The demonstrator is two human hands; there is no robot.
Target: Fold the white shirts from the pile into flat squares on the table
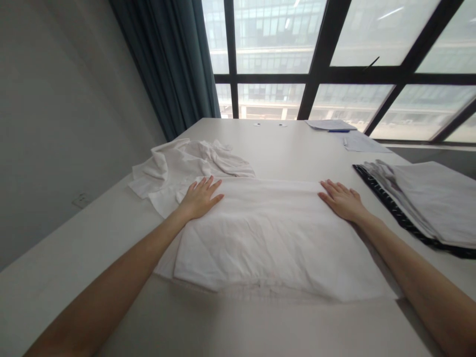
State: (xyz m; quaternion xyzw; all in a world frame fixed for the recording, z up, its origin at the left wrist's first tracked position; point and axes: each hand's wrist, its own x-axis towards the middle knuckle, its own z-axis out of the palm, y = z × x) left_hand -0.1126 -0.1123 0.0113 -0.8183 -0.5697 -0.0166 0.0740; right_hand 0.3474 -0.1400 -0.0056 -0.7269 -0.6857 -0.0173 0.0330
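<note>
A white cloth garment (275,238), folded into a wide panel, lies on the white table (55,277) in front of me. My left hand (203,198) rests flat on its far left corner, fingers spread. On the far right corner lies my right hand (342,199), palm down with the fingers stretched out. The cloth's far edge runs fairly straight between my hands, while its near part shows wrinkles and an uneven lower edge. Just beyond my left hand is a crumpled white cloth (193,158), touching or partly under the folded one; I cannot tell which.
On the right lies a stack of folded white and grey cloths (431,198) with a black-and-white patterned piece (401,213) at the bottom. Papers (330,125) and a blue pen (338,131) lie at the far right. A blue curtain (174,64) and windows stand behind the table.
</note>
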